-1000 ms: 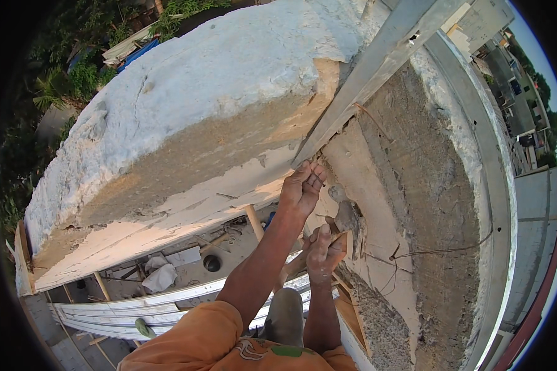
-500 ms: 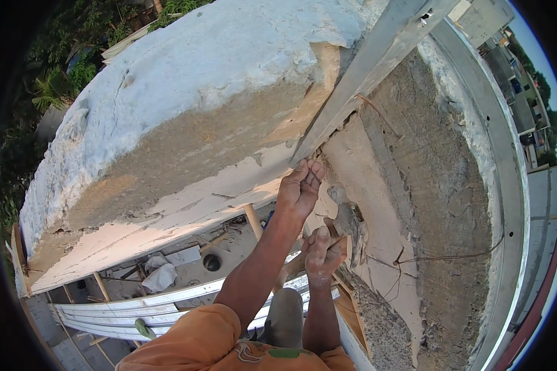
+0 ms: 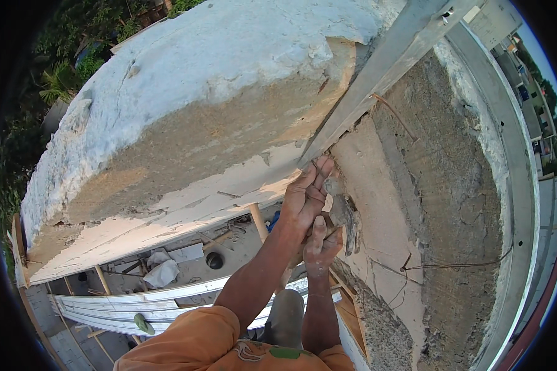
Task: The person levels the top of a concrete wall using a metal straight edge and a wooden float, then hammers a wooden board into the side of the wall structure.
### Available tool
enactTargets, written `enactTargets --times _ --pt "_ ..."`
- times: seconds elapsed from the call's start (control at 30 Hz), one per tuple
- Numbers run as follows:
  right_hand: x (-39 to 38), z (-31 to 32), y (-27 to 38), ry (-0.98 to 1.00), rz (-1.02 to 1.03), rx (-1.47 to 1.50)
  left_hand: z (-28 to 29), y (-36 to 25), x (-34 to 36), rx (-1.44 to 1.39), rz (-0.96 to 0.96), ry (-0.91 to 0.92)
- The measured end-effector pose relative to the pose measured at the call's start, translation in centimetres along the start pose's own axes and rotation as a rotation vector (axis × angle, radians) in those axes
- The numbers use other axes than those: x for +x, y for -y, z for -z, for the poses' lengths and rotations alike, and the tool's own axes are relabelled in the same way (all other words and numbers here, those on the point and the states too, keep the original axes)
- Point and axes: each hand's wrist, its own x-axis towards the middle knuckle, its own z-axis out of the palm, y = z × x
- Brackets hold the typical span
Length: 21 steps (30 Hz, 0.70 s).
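My left hand [image 3: 309,193] reaches up to the foot of a long grey metal bar [image 3: 377,80], where two masonry faces meet. Its fingers are pinched together; whatever is between them is too small to make out. Just below, my right hand [image 3: 321,247] is closed with the thumb up, around a pale wooden piece [image 3: 340,234] that shows beside the fingers. A light, flat-ended piece [image 3: 328,203] sticks up between both hands; whether it joins the wooden piece is hidden. Rough grey mortar [image 3: 351,232] lies right of the hands on the wall.
A blue-white concrete slab edge [image 3: 229,55] rises at the left. A bent rusty rod [image 3: 395,114] and a thin wire [image 3: 452,266] stick out of the right wall [image 3: 452,167]. Below are long metal strips [image 3: 185,303], a wooden post [image 3: 258,221] and a black bucket [image 3: 215,260].
My right hand has moved up slightly, closer to the left hand, and the light piece now shows between them. The view has shifted a little, so the surroundings appear further right.
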Motion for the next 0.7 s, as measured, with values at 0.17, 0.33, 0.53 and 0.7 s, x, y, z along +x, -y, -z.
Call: enactTargets --times 0.17,0.33,0.53,0.7 --pt "-0.3 0.4 -0.4 0.039 -0.064 0.018 0.2 -1.4 -0.5 0.117 0.227 0.246" --pt "-0.1 0.1 0.8 -0.022 -0.065 -0.024 1.0 -0.6 0.8 0.123 0.165 0.253" --pt "-1.5 2.1 2.4 -0.096 0.179 -0.046 0.8 -0.5 0.7 0.030 0.152 0.217" --pt "1.2 1.6 0.2 0.016 -0.015 -0.188 0.1 -0.9 1.4 0.037 0.118 0.186"
